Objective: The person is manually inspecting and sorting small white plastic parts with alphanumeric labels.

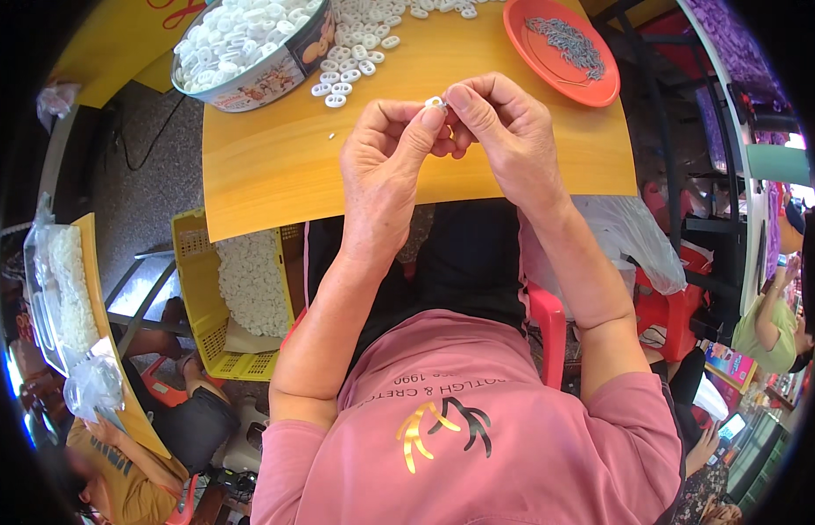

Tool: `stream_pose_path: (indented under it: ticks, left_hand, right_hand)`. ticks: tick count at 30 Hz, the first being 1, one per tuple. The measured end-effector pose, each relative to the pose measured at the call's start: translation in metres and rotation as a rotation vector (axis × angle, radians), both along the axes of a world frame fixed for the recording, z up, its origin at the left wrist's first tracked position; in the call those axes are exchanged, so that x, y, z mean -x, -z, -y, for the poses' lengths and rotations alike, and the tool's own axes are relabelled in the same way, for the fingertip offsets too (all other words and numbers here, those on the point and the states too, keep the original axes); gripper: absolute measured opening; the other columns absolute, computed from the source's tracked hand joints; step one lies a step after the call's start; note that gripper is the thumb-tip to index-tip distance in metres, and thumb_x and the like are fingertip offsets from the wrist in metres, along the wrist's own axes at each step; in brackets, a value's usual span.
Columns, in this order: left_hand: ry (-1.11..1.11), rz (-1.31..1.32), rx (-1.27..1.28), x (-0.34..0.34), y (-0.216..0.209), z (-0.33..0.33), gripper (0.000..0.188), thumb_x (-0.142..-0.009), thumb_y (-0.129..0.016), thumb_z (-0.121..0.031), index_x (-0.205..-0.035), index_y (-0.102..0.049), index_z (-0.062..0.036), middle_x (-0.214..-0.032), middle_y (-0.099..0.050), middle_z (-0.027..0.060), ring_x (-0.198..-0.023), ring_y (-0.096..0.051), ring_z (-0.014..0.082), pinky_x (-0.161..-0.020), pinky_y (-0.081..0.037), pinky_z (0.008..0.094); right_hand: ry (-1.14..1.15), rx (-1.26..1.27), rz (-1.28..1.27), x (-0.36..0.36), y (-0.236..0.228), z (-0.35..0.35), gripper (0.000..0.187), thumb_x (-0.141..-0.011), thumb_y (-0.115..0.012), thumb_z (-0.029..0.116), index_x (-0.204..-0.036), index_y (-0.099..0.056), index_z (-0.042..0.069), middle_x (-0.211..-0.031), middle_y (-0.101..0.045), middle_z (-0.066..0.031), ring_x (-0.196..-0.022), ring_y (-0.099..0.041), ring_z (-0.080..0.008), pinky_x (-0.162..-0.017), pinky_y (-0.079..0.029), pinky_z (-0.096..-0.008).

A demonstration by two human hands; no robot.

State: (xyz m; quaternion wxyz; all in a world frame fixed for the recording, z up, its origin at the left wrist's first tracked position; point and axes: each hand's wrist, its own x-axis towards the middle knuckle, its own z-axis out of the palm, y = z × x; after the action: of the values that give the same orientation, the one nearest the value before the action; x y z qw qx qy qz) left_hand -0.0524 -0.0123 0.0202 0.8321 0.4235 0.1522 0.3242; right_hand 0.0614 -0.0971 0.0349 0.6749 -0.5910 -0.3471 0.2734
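Observation:
Both my hands meet over the front half of a yellow-orange table (267,166). Between their fingertips sits one small white plastic ring (435,102). My left hand (386,157) pinches it from the left with thumb and forefinger. My right hand (504,131) closes on it from the right, fingers curled. A loose heap of the same white rings (359,44) lies on the table just beyond my hands. A round tin (250,44) filled with more white rings stands at the far left of the table.
An orange-red plate (561,48) with small grey metal pieces sits at the table's far right. A yellow crate (241,297) of white rings stands on the floor to my left. Another person (119,464) sits at lower left, a third (771,328) at right. A red chair (548,324) is beneath me.

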Motion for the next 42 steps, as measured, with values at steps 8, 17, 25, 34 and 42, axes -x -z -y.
stream_pose_path:
  ticks: [8,17,25,34,42]
  left_hand:
    - [-0.005,0.001,0.011,-0.001,-0.001,0.001,0.013,-0.096,-0.063,-0.011,-0.097,-0.058,0.0007,-0.088,-0.067,0.0096,-0.077,-0.063,0.0137,-0.073,-0.052,0.0283]
    - [-0.022,-0.018,-0.022,-0.002,0.000,0.001,0.013,-0.096,-0.063,-0.011,-0.096,-0.058,0.0011,-0.087,-0.066,0.0089,-0.076,-0.063,0.0131,-0.072,-0.052,0.0275]
    - [-0.023,-0.086,-0.091,0.000,0.006,-0.004,0.013,-0.096,-0.064,-0.011,-0.098,-0.059,0.0006,-0.088,-0.065,0.0078,-0.077,-0.063,0.0149,-0.073,-0.051,0.0288]
    - [0.063,-0.121,0.036,0.000,0.011,-0.015,0.013,-0.096,-0.063,-0.015,-0.096,-0.060,-0.0022,-0.085,-0.064,0.0053,-0.076,-0.060,0.0131,-0.074,-0.049,0.0268]
    - [0.166,-0.014,0.282,0.001,0.017,-0.015,0.013,-0.095,-0.066,-0.016,-0.095,-0.060,-0.0035,-0.084,-0.062,0.0052,-0.077,-0.060,0.0137,-0.073,-0.050,0.0280]
  right_hand:
    - [0.018,-0.013,-0.027,0.000,-0.002,0.001,0.021,-0.096,-0.064,0.019,-0.095,-0.064,-0.003,-0.077,-0.065,-0.0023,-0.062,-0.058,-0.0056,-0.056,-0.049,-0.0202]
    - [0.027,-0.006,0.005,0.003,0.000,-0.001,0.020,-0.096,-0.064,0.017,-0.093,-0.064,-0.002,-0.075,-0.064,-0.0021,-0.062,-0.058,-0.0054,-0.055,-0.048,-0.0196]
    - [0.086,-0.009,0.213,0.007,0.006,-0.005,0.014,-0.096,-0.063,0.010,-0.088,-0.062,-0.001,-0.071,-0.063,-0.0016,-0.062,-0.058,-0.0049,-0.052,-0.049,-0.0208]
    - [0.009,0.096,0.311,-0.007,0.007,-0.009,0.018,-0.096,-0.062,0.015,-0.094,-0.066,-0.003,-0.072,-0.066,-0.0060,-0.060,-0.064,-0.0106,-0.054,-0.052,-0.0240]
    - [0.015,0.089,0.510,-0.014,-0.004,-0.004,0.015,-0.093,-0.066,0.012,-0.099,-0.067,-0.002,-0.076,-0.066,-0.0074,-0.062,-0.066,-0.0132,-0.056,-0.052,-0.0258]
